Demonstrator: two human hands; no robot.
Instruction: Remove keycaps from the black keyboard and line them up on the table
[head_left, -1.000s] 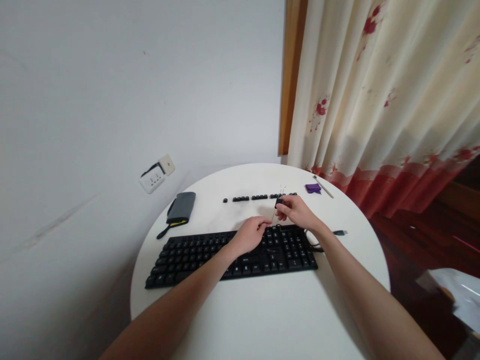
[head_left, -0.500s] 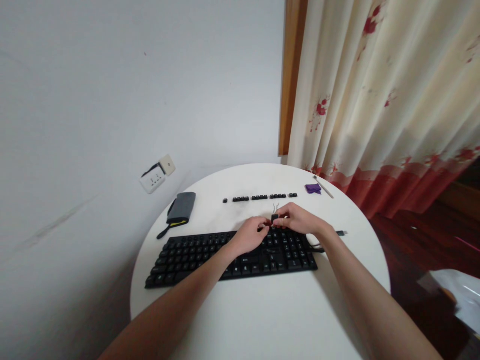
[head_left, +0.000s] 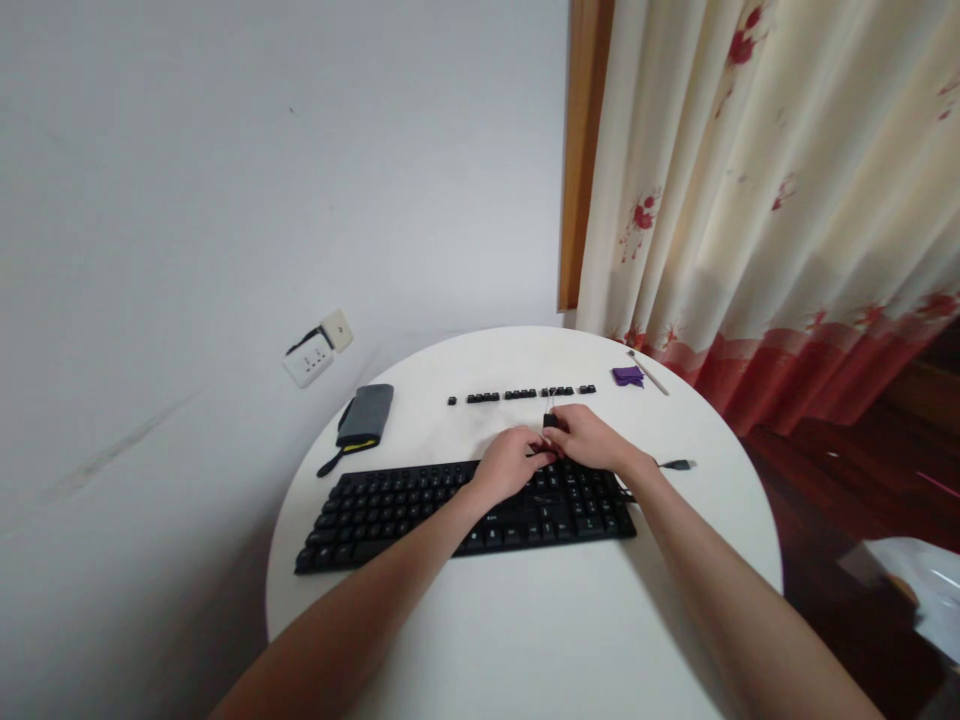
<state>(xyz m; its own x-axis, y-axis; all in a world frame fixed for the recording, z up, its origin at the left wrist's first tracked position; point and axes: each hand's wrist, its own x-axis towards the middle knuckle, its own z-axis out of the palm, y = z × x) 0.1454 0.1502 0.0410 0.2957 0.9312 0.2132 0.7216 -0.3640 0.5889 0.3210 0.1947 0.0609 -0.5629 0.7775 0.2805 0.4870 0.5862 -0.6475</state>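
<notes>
A wire keycap puller [head_left: 550, 420] with a small black body is pinched in the fingers of my right hand [head_left: 589, 437]. Its two thin wire prongs point away toward the row of loose keycaps [head_left: 520, 394]. My left hand [head_left: 511, 461] is closed, its fingertips meeting my right fingers just below the puller; what they grip is hidden. Both hands are over the upper right part of a black keyboard [head_left: 405, 505], which my left forearm partly covers.
The round white table [head_left: 510, 640] stands by a wall with a socket [head_left: 309, 360]. On it lie a folded grey cloth [head_left: 365, 415], a purple cloth [head_left: 628, 376], a brush [head_left: 649, 372] and a USB plug [head_left: 679, 464]. A patterned curtain [head_left: 780, 200] hangs behind.
The puller has moved slightly away from me, so its prongs now overlap the keycap row. My left fingers have shifted right, closer against my right fingers.
</notes>
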